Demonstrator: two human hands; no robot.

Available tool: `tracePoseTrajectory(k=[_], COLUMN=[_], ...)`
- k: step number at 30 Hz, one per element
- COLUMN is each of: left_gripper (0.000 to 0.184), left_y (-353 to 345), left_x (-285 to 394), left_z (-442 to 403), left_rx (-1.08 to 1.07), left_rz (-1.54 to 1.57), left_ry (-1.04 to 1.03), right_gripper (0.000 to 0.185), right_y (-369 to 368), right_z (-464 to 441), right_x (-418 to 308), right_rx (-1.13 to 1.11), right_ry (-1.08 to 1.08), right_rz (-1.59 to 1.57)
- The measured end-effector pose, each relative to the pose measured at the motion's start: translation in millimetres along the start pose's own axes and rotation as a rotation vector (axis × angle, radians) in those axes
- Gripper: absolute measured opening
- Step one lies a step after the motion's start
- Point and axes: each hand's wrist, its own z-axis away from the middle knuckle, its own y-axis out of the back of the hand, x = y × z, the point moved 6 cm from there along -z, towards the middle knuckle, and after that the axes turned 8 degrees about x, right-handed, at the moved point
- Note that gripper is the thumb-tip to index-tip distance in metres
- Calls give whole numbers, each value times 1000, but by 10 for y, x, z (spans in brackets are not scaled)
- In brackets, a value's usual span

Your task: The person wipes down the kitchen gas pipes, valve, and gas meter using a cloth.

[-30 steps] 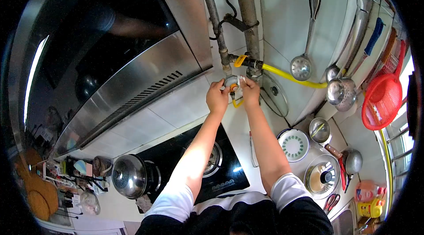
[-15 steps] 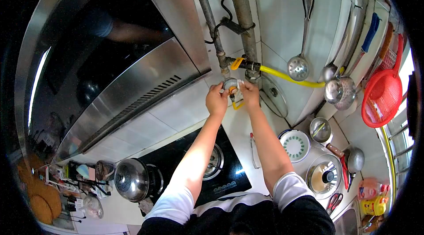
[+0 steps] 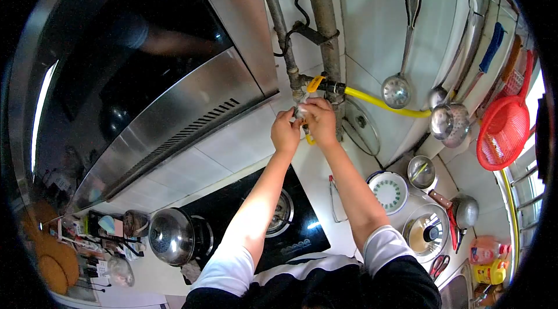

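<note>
At the lower end of the thin vertical pipe, both my hands work close together on a small grey round fitting with orange on it, now mostly covered by my fingers. My left hand is closed at the fitting's left side, fingertips against it. My right hand pinches a small white tissue-like piece over the fitting's top; its exact kind is unclear. Just above are a valve with an orange-yellow tag and a yellow hose running right. A short yellow piece shows below my fingers.
A range hood slopes at left above the black gas stove, where a lidded pot stands. A glass lid leans by the pipes. Ladles and a red strainer hang right, above a patterned plate and scissors.
My right hand has moved up and left, bringing the white piece over the top of the fitting. My left hand stays nearly in place. The view has shifted slightly.
</note>
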Motion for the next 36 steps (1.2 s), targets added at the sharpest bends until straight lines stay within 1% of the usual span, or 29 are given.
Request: tracePoseTrajectory(k=[1,2,4,5,7,8,9,10,11,12,13,14,16,17,18,20,21,22,23,24,25,26,27,29,31,33,34,36], left_gripper=[38,39,39,39,39,38,38,38,40,42,44,44,48,47,47,40,35,35,34,33,33,34,35,35,35,36,36,39], left_y=[4,6,8,-3,-39,13,125,170,212,313,402,388,396,414,366,292,415,433,531,582,534,428,323,254,169,168,138,80], left_x=[-3,-12,-43,-80,-181,-202,-141,-96,-64,46,258,299,505,501,405,-10,3,13,107,207,206,326,422,409,354,150,112,-102], left_z=[-2,0,-6,8,85,116,140,160,204,257,300,342,462,481,468,410,338,244,146,91,14,-33,-4,21,56,108,168,253], left_rx=[-3,-24,-39,-73,-103,-2,96,98,89,79,30,29,-16,-10,-9,111,198,194,299,399,393,294,193,159,127,189,187,88], left_rz=[2,30,63,122,183,198,214,218,307,393,491,490,527,503,502,478,459,457,298,137,134,74,14,-31,-75,71,72,300], left_ry=[2,13,21,54,89,52,15,11,27,47,9,13,-208,-158,-159,9,170,173,-9,-191,-187,-378,-569,-569,-570,-345,-344,-27], right_gripper=[24,24,22,22,23,23,21,20,20,18,17,17,17,15,15,17,17,20,24,24,29,34,34,42,45,48,48,49], right_y=[-53,-43,0,16,68,86,147,202,217,212,186,190,108,112,119,114,134,222,283,266,242,222,212,157,113,85,55,3], right_z=[3,13,-9,-11,43,57,69,75,112,161,205,230,341,378,385,483,493,432,392,414,411,413,409,397,397,409,420,460], right_x=[-144,-134,-40,-16,335,385,372,363,378,310,248,191,72,31,42,182,260,334,380,464,508,547,553,567,589,597,592,603], right_rx=[-112,-114,-93,-92,-49,-49,-17,17,15,3,-8,-9,-192,-240,-240,-240,-240,-214,-189,-190,-182,-175,-177,-215,-219,-224,-267,-318], right_ry=[175,173,111,115,-330,-324,-264,-201,-198,-311,-423,-426,-564,-678,-676,-851,-854,-667,-480,-488,-477,-465,-472,-511,-527,-546,-565,-588], right_rz=[177,178,123,123,-28,-29,57,144,147,-138,-426,-425,-469,-534,-535,-543,-543,-336,-130,-129,-210,-291,-289,-271,-319,-365,-381,-397])
